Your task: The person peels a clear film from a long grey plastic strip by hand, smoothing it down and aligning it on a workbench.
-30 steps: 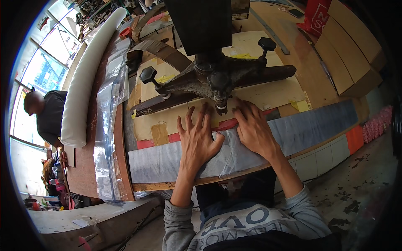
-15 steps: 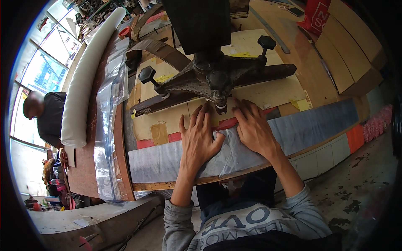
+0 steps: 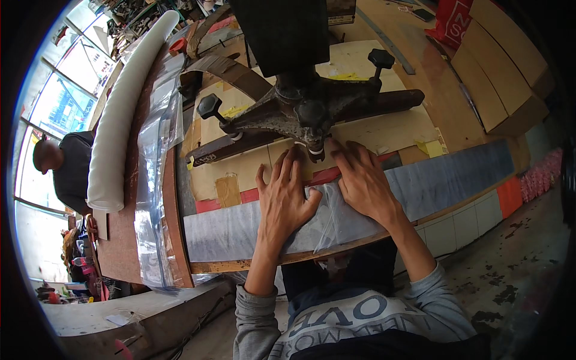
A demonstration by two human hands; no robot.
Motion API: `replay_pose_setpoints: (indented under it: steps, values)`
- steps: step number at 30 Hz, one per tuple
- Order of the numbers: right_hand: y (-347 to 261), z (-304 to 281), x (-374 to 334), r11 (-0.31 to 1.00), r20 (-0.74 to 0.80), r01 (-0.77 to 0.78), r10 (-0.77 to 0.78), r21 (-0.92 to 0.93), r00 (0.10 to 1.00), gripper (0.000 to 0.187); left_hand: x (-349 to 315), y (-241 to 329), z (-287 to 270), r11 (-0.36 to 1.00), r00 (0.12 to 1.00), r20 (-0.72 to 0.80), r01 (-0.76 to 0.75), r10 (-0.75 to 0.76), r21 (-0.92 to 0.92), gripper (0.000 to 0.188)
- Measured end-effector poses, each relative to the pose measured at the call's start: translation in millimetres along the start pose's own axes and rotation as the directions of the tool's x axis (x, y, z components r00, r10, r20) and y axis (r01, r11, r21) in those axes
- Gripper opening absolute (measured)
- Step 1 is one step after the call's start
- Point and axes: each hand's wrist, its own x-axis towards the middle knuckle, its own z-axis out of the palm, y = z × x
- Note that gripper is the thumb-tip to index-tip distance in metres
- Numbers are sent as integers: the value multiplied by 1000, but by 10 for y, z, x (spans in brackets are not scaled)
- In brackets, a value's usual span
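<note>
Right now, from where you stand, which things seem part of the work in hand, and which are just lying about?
Seemingly part of the work:
- left hand and right hand
- clear plastic between them
- dark metal machine head over the pale board

Apparently just lying about:
- white roll
- cardboard box
- red bag

Big dark capitals on the grey top (image 3: 354, 317), upside down from here. Chunky white letters on the red bag (image 3: 451, 24), pale scrawl on the dark bar (image 3: 217, 155), unreadable print on the upper label (image 3: 341, 20)
</note>
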Motion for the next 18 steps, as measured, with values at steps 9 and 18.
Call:
replay_pose_setpoints:
  steps: [9,18]
  values:
    - [2,4,-2,1000,-28,-6,5,-16,1000,35,-3,-1,14,1000,1000,2,-11,11,-5,64]
    - [1,12,-1,1000,-44,-1,1,10,999,34,11,19,-9,998,999,14,-37,38,-44,59]
